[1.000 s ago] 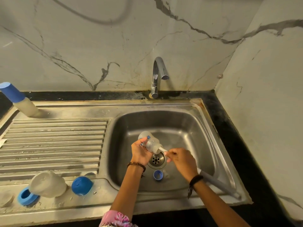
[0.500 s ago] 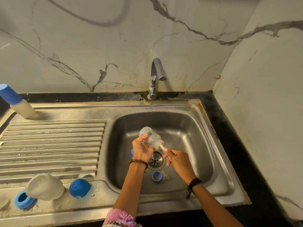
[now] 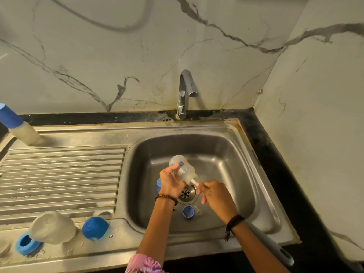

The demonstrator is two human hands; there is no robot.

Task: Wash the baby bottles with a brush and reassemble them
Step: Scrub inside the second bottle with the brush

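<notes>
Over the steel sink basin (image 3: 226, 160), my left hand (image 3: 170, 183) grips a small clear baby bottle (image 3: 182, 168) with blue markings, tilted with its mouth toward the drain. My right hand (image 3: 213, 194) grips the brush by its stem, and the white stem (image 3: 194, 182) runs into the bottle's mouth. The brush's long grey handle (image 3: 275, 251) sticks out under my right forearm past the sink's front edge. A blue ring (image 3: 188, 212) lies on the basin floor near the drain (image 3: 186, 194). Another blue piece (image 3: 158, 185) shows behind my left hand.
On the ribbed drainboard (image 3: 63, 174) at front left lie a cloudy bottle body (image 3: 53, 227), a blue collar (image 3: 25, 244) and a blue cap (image 3: 95, 228). A capped bottle (image 3: 17, 125) stands at the far left. The tap (image 3: 185, 93) rises behind the basin; no water is visible.
The brush has gone deeper into the bottle, and my right hand has moved up toward its mouth. Less of the grey handle projects past the sink edge than one second ago.
</notes>
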